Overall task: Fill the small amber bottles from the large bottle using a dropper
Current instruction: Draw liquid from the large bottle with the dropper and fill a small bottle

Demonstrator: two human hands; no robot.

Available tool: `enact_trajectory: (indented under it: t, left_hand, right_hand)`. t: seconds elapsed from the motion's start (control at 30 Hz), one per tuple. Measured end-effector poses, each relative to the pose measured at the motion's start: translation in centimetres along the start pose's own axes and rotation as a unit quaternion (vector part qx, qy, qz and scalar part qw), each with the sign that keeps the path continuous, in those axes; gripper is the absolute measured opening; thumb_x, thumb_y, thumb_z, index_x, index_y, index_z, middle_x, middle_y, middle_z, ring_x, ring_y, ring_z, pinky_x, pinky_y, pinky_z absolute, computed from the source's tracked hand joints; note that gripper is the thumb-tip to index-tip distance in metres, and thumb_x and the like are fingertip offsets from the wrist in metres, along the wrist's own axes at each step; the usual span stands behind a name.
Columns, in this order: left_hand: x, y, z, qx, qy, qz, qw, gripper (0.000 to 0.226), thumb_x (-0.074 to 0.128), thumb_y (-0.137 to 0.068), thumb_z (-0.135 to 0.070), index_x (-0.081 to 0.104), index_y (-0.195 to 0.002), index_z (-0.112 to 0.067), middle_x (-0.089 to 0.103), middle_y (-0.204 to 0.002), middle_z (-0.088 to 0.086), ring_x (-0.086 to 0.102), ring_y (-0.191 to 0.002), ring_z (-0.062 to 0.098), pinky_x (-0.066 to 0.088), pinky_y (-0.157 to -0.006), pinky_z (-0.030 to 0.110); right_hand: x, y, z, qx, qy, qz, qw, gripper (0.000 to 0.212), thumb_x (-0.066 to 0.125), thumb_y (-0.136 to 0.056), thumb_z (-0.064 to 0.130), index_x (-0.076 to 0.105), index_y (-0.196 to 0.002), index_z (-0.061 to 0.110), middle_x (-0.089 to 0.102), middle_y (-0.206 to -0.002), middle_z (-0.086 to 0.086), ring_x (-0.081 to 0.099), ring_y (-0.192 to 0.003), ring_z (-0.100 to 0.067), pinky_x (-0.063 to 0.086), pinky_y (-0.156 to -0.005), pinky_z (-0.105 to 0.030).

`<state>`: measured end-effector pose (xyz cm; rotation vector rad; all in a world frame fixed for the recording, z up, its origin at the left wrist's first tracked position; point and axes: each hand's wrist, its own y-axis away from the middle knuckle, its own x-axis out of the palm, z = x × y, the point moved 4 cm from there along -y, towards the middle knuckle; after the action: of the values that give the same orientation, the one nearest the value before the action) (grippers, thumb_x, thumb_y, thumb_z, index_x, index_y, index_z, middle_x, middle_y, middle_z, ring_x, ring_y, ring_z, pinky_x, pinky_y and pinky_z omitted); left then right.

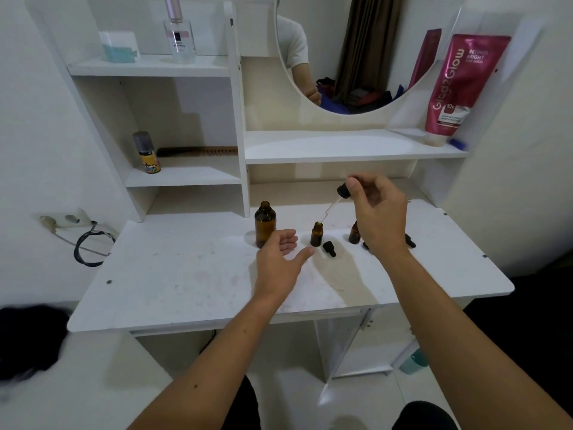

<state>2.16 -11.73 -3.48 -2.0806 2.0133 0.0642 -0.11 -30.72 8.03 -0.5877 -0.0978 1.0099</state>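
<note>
The large amber bottle [265, 224] stands uncapped on the white desk [186, 274]. To its right stands a small amber bottle [316, 234], also uncapped. My right hand [376, 209] pinches the black bulb of a dropper [336, 201]; its glass tip slants down to just above that small bottle's mouth. A second small amber bottle [354, 233] is partly hidden behind my right hand. My left hand [280, 256] hovers open between the large bottle and the first small one, holding nothing. Black dropper caps [329, 248] [410, 241] lie on the desk.
A white shelf unit rises behind the desk, holding a small yellow-labelled bottle [148, 153], a comb [198, 151], a clear perfume bottle [179, 35] and a pink tube [459, 88]. A round mirror [356, 57] hangs above. A socket and cable [80, 231] are at left.
</note>
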Motion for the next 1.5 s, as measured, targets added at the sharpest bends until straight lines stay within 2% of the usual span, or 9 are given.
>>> enact_trajectory:
  t: [0.23,0.37,0.47,0.57,0.73,0.9,1.03,1.4,1.5]
  left_hand:
    - [3.2,-2.2,-0.3,0.017,-0.017,0.052,0.998,0.065,0.088,-0.080,-0.031,0.060,-0.137,-0.017,0.068,-0.125,-0.008,0.064,-0.111,0.005,0.053,-0.099,0.021]
    - [4.0,-3.1,-0.2,0.031,-0.027,0.041,0.998,0.050,0.085,-0.084,-0.025,0.065,-0.129,-0.017,0.071,-0.113,-0.010,0.068,-0.103,0.004,0.056,-0.096,0.023]
    - [4.1,-3.5,-0.3,0.031,-0.031,0.036,0.998,0.037,0.082,-0.087,-0.021,0.067,-0.121,-0.020,0.070,-0.105,-0.015,0.068,-0.098,0.001,0.056,-0.092,0.019]
    - [4.2,-3.8,-0.1,0.036,-0.036,0.038,0.998,0.031,0.081,-0.088,-0.023,0.068,-0.116,-0.023,0.071,-0.105,-0.014,0.068,-0.097,0.003,0.055,-0.090,0.018]
    - [4.2,-3.9,0.0,0.044,-0.036,0.042,0.997,0.028,0.082,-0.087,-0.023,0.070,-0.112,-0.021,0.073,-0.103,-0.011,0.068,-0.096,0.003,0.055,-0.087,0.015]
    - [4.2,-3.9,0.1,0.048,-0.038,0.043,0.997,0.026,0.082,-0.087,-0.022,0.070,-0.110,-0.021,0.073,-0.101,-0.012,0.068,-0.095,0.002,0.054,-0.085,0.013]
    - [4.2,-3.9,0.1,0.049,-0.033,0.044,0.997,0.025,0.082,-0.087,-0.022,0.069,-0.109,-0.023,0.073,-0.102,-0.012,0.069,-0.095,0.002,0.054,-0.087,0.015]
    - [4.3,-4.0,0.3,0.045,-0.042,0.045,0.997,0.027,0.080,-0.089,-0.024,0.069,-0.113,-0.021,0.073,-0.105,-0.012,0.068,-0.098,0.004,0.054,-0.091,0.018]
    - [4.4,-4.1,0.4,0.046,-0.042,0.045,0.997,0.026,0.080,-0.088,-0.024,0.069,-0.112,-0.023,0.073,-0.104,-0.014,0.069,-0.098,0.003,0.055,-0.090,0.018]
  right_hand:
    - [0.1,0.0,-1.5,0.006,0.002,-0.009,1.000,0.008,0.068,-0.102,0.030,0.072,-0.108,0.027,0.078,-0.098,0.004,0.067,-0.065,-0.016,0.062,-0.070,-0.045]
    - [0.4,-0.4,-1.5,0.012,-0.010,-0.012,1.000,0.009,0.069,-0.102,0.025,0.072,-0.109,0.021,0.078,-0.095,0.008,0.074,-0.080,-0.008,0.062,-0.075,-0.038]
    - [0.8,-0.8,-1.3,0.002,-0.014,-0.007,1.000,0.011,0.069,-0.102,0.022,0.073,-0.110,0.016,0.078,-0.095,0.007,0.074,-0.089,-0.003,0.058,-0.080,-0.022]
    - [1.2,-0.8,-1.4,-0.018,0.008,0.015,1.000,0.012,0.069,-0.102,0.021,0.073,-0.109,0.013,0.079,-0.095,0.002,0.075,-0.091,-0.004,0.056,-0.070,-0.013]
    - [1.6,-0.5,-2.4,-0.026,0.025,0.025,0.999,0.011,0.072,-0.100,0.020,0.075,-0.105,0.011,0.079,-0.092,0.001,0.077,-0.090,-0.011,0.059,-0.086,-0.024]
    - [1.7,-0.5,-2.5,-0.019,0.039,0.015,0.999,0.006,0.075,-0.097,0.018,0.077,-0.096,0.013,0.079,-0.087,0.005,0.075,-0.086,-0.008,0.057,-0.083,-0.020]
    - [1.7,-0.5,-2.2,-0.016,0.024,0.028,0.999,0.007,0.073,-0.099,0.019,0.076,-0.101,0.013,0.080,-0.089,0.003,0.076,-0.087,-0.006,0.052,-0.082,-0.011]
    - [2.1,-0.6,-2.3,-0.036,0.058,0.033,0.997,0.009,0.075,-0.097,0.020,0.078,-0.097,0.011,0.079,-0.087,0.002,0.075,-0.085,-0.009,0.056,-0.081,-0.016]
    - [2.1,-0.4,-2.4,-0.039,0.069,0.029,0.996,0.008,0.075,-0.096,0.017,0.078,-0.093,0.011,0.078,-0.086,0.001,0.074,-0.084,-0.009,0.052,-0.079,-0.010]
